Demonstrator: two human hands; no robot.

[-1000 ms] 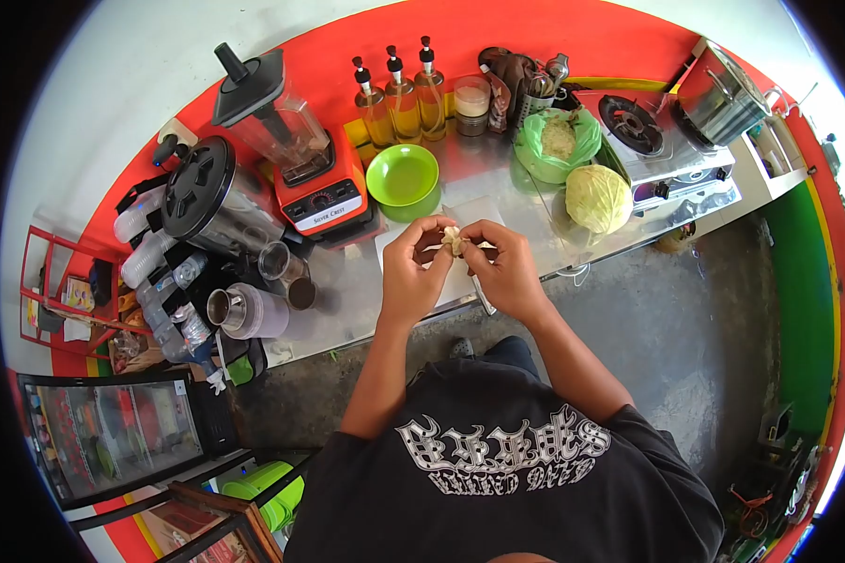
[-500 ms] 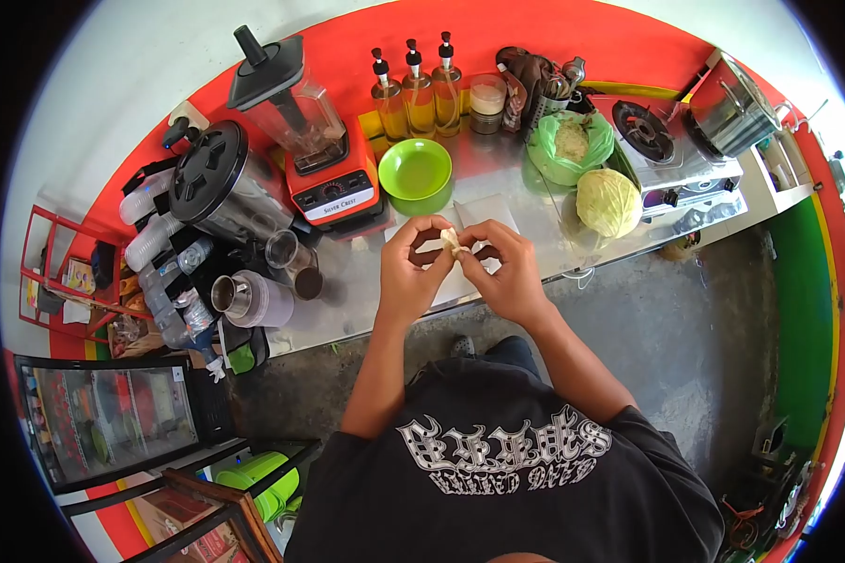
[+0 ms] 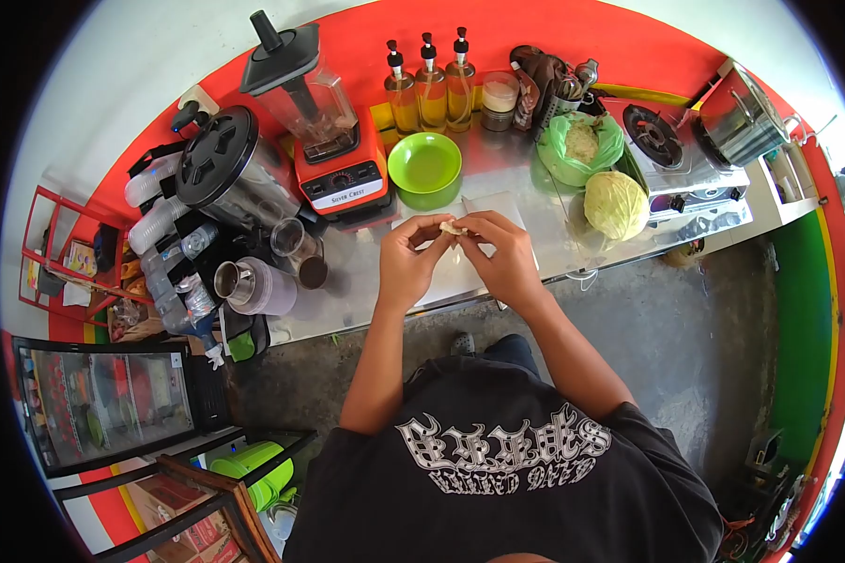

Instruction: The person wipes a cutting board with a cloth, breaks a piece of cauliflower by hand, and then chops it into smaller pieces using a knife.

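Observation:
A small pale piece (image 3: 453, 228), too small to name for sure, is pinched between both hands over the steel counter (image 3: 347, 305). My left hand (image 3: 410, 261) has its fingertips closed on the piece's left side. On the right side, my right hand (image 3: 498, 258) grips it with thumb and fingers. Beneath the hands lies a white board or sheet (image 3: 516, 225), partly hidden by them. Just beyond them stands a green bowl (image 3: 424, 164).
An orange blender (image 3: 345, 178), oil bottles (image 3: 432, 98) and a jar (image 3: 499, 98) line the back. Rightward are a green bag (image 3: 580, 150), a cabbage (image 3: 616, 205), a stove (image 3: 676, 141) and a pot (image 3: 744, 117). A lilac flask (image 3: 268, 289) stands left.
Both hands still hold the pale piece, which has turned to lie flatter between the fingertips. The counter items appear shifted slightly right in the view.

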